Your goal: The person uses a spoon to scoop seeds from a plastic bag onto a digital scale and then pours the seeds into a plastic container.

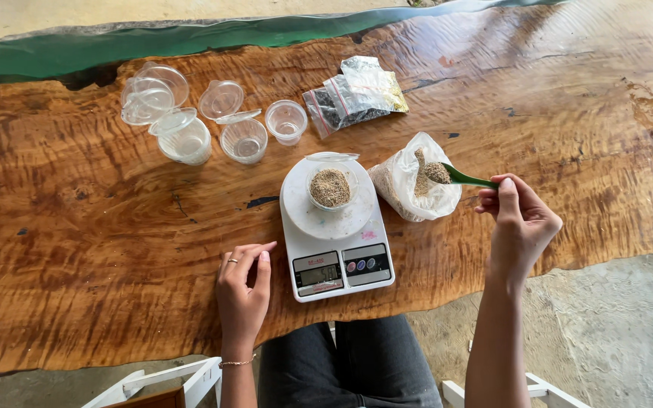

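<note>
The right hand (521, 223) pinches the handle of a green spoon (466, 179) between thumb and fingers, fingers curled closed around it. The spoon's bowl, heaped with tan grain, sits in the mouth of a clear bag (411, 189) just left of the grip; the bag holds more of the same grain and lies slumped on the table (77, 227). Only a short stretch of the handle shows, since the fingers cover its end.

Further left of that grip stands a white scale (335, 234) with a round platform, a small grey display and a strip of coloured buttons on its front. On the platform sits a clear cup (331, 187) filled with grain, its hinged lid open behind it. The left hand (242, 287) lies flat on the wood just left of the scale, fingers loose and holding nothing, a ring on one finger and a thin bracelet at the wrist.

Beyond the scale, well away from both hands, are several empty clear cups (245, 140) with lids, some stacked or tipped; how many there are is hard to count through the plastic. Right of them lies a flat zip bag (355, 94) with red seal strips, dark contents and a yellowish patch, probably a label, though I cannot make it out. The table's far edge is green. Dark trousers and white chair parts are cut off at the bottom.
</note>
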